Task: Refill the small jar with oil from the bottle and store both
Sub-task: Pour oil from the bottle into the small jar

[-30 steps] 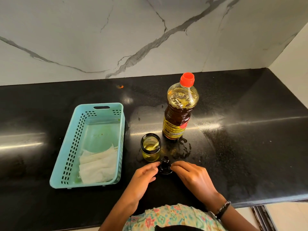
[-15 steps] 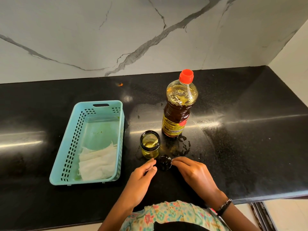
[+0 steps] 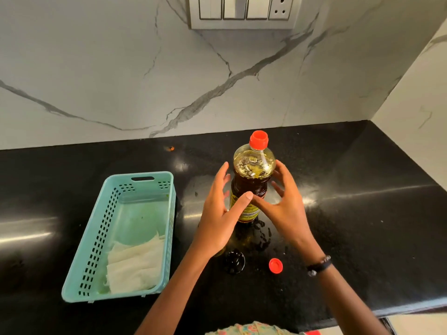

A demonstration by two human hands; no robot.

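The oil bottle (image 3: 250,182) stands upright on the black counter (image 3: 362,213), a red cap (image 3: 258,139) on its neck. My left hand (image 3: 220,213) and my right hand (image 3: 286,209) flank it with fingers spread, and both thumbs lie against its label. The fingers look slightly blurred and not closed round it. A black jar lid (image 3: 234,261) lies near the front, with a loose small red cap (image 3: 275,265) to its right. My left wrist almost wholly hides the small jar.
A turquoise perforated basket (image 3: 84,250) sits at the left with white tissue paper (image 3: 135,267) in its near end. Oil drops (image 3: 263,238) spot the counter around the bottle's base. A marble wall with a switch panel (image 3: 242,10) rises behind; the counter's front edge runs close on the right.
Both hands left the black lid and rose to either side of the bottle. The view tilted up. The jar is now hidden, and a loose red cap shows on the counter.
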